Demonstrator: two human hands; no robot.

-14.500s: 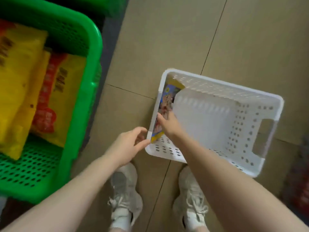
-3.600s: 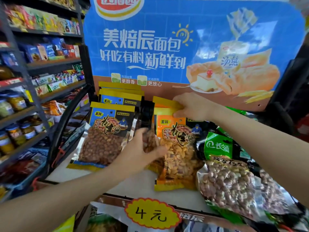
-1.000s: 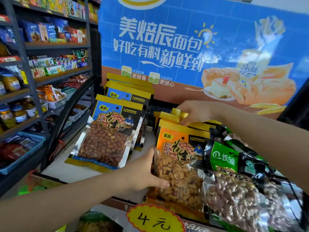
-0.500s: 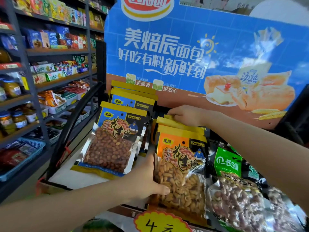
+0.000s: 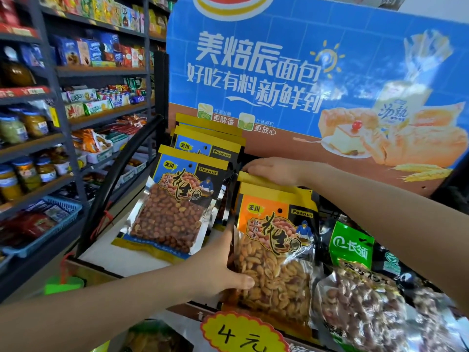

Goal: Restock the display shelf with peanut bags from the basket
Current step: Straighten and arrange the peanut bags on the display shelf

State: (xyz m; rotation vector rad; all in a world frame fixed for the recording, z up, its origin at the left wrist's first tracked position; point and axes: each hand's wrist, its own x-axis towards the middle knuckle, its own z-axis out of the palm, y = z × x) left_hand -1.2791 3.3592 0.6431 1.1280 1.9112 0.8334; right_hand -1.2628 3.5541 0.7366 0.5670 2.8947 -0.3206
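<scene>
Left hand point(image 5: 215, 270) clasps orange glossy peanut bag point(image 5: 274, 252) at 9 o'clock edge; right hand point(image 5: 276, 170) fingers flat at 12; film slippery, floppy: grip seams

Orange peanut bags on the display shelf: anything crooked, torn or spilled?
No tears or spills show. The front orange peanut bag leans slightly left, held by the left hand; the right hand presses the tops behind. The green bags alongside lie loosely piled.

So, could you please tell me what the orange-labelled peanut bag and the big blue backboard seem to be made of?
Orange-labelled peanut bag: glossy plastic film, probably; clear window shows nuts, silvery edges glint. Big blue backboard: printed card or plastic sheet, likely; flat, faintly sheened.
</scene>
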